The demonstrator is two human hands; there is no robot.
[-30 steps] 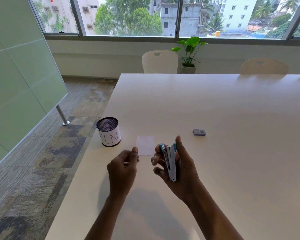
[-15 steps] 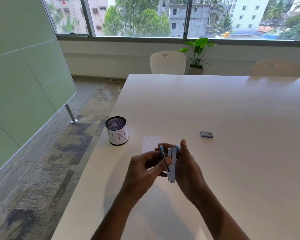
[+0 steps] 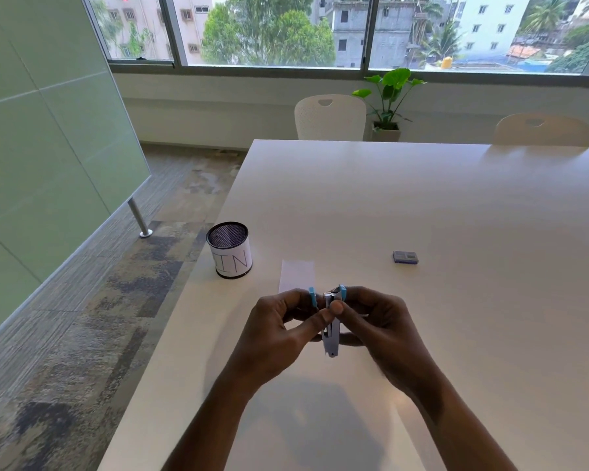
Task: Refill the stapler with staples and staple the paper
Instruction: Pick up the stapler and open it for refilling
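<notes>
White table (image 3: 456,215) below — left hand (image 3: 276,338) and right hand (image 3: 385,328) pinch the stapler (image 3: 332,338) (hinged open) between them.

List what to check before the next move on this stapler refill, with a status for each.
1. Grip on the stapler: the right hand and the left hand both hold it above the table. Ok.
2. Open for loading: its two blue-tipped parts stand spread apart. Ok.
3. Staples seated in the channel: the left hand's thumb covers it. Cannot tell.
4. The paper lies flat on the table just beyond the hands. Ok.
5. The small blue-grey box, likely the staples, sits to the right of the paper and apart from it. Ok. Open or closed: cannot tell.
</notes>
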